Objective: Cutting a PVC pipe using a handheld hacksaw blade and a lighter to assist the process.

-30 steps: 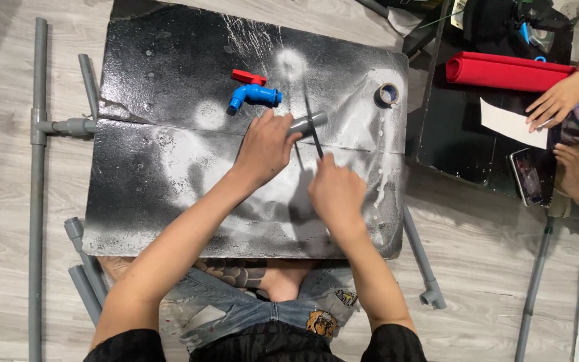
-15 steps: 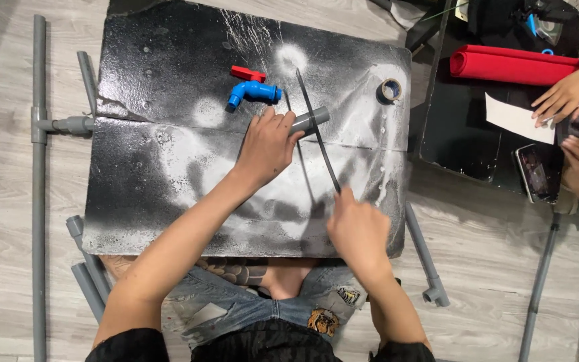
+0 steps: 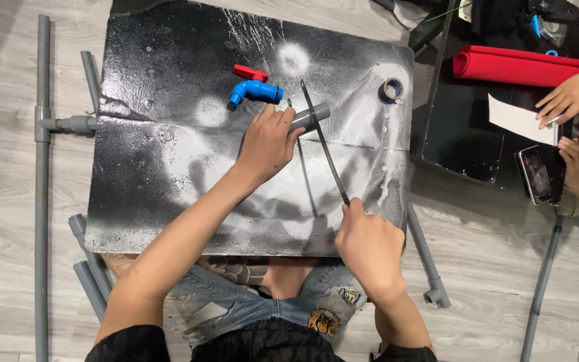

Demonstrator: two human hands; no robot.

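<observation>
Grey plastic pipe (image 3: 309, 117), a short stub, lies on the black, white-speckled worktop (image 3: 169, 167) just above the middle of the frame, pinned there by the left hand (image 3: 269, 144), whose fingers are curled down over it. The right hand (image 3: 368, 245), at the lower right of the board, is closed around the near end of a thin dark saw blade (image 3: 323, 144), which slants up and left to cross the pipe close to its free end. How deep the cut goes I cannot tell; the stub reads as one piece, so by my judgement the sawing is under way and the end is not yet off.

Against the frame one second back, the right hand has drawn away from the pipe toward the lower edge, pulling the blade along; the left hand and pipe have kept their place.

A blue tap with a red handle (image 3: 254, 87) lies just above the pipe, a tape roll (image 3: 392, 88) at the upper right of the board. Another person's hands (image 3: 571, 100) rest on paper at the far right.
</observation>
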